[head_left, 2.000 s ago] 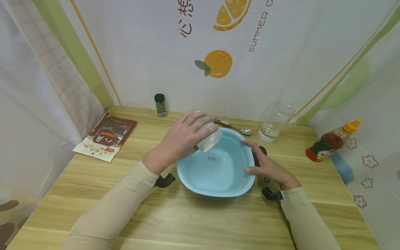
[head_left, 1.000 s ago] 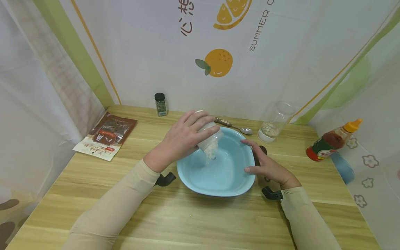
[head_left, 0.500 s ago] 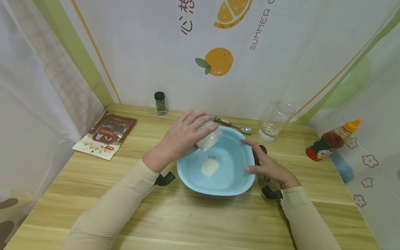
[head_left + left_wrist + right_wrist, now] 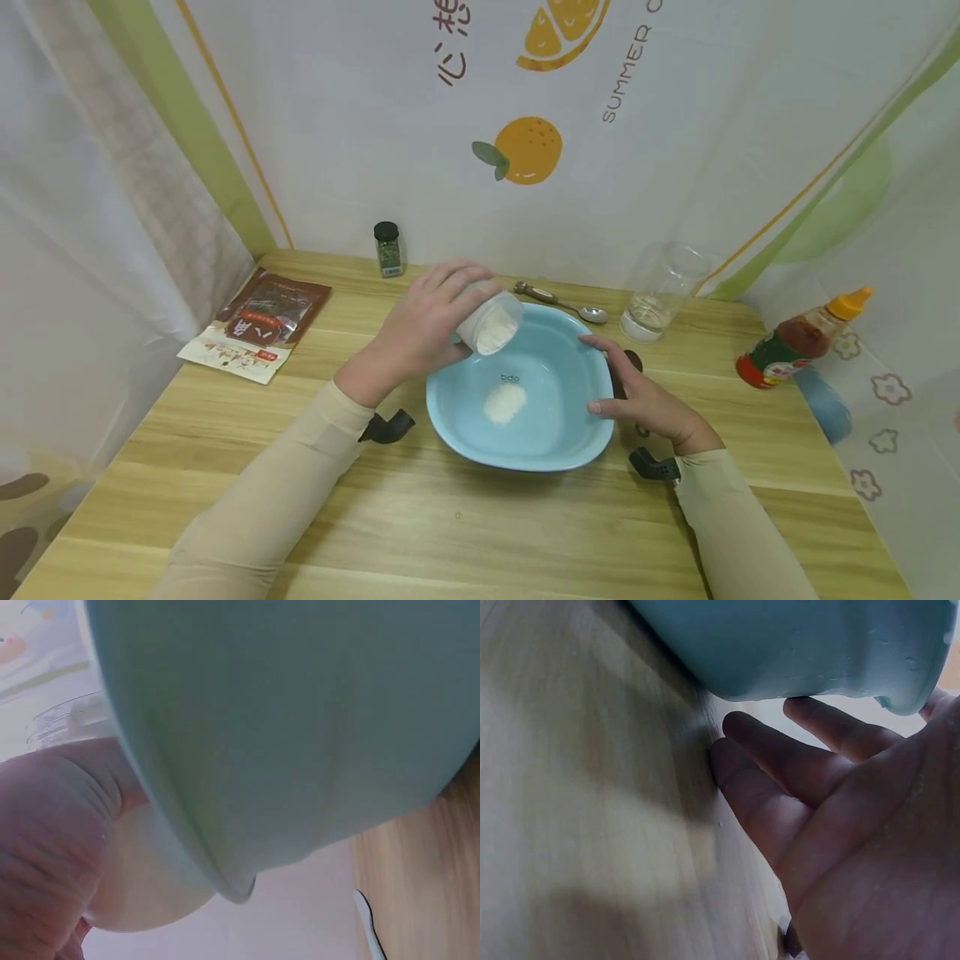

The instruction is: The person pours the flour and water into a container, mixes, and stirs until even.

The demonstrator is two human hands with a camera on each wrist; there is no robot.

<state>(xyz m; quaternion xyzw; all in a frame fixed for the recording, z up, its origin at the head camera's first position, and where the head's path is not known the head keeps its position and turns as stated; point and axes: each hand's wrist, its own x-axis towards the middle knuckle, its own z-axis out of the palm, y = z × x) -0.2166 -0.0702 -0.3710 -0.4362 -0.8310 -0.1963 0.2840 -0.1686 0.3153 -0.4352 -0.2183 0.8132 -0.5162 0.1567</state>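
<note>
My left hand (image 4: 427,325) grips a clear jar (image 4: 489,317) of white powder, tilted with its mouth toward the basin. The light blue basin (image 4: 558,433) stands mid-table, a small heap of white powder (image 4: 505,402) on its floor. On the basin's right side rests my right hand (image 4: 652,406), thumb over the rim and other fingers outside. The right wrist view shows those fingers (image 4: 780,754) against and below the outer wall. From the left wrist, the jar (image 4: 157,870) appears behind the basin's rim, partly hidden.
Behind the basin lies a spoon (image 4: 592,315); a glass (image 4: 647,315) with clear liquid is beside it. A red sauce bottle (image 4: 795,343) stands right. A green spice bottle (image 4: 388,252) and brown packet (image 4: 258,325) are left. A dark round object is partly hidden behind my right hand.
White powder fell from the jar and now lies in the basin. The left hand has since drawn back slightly left and tipped the jar's mouth up a little. The right hand stays put.
</note>
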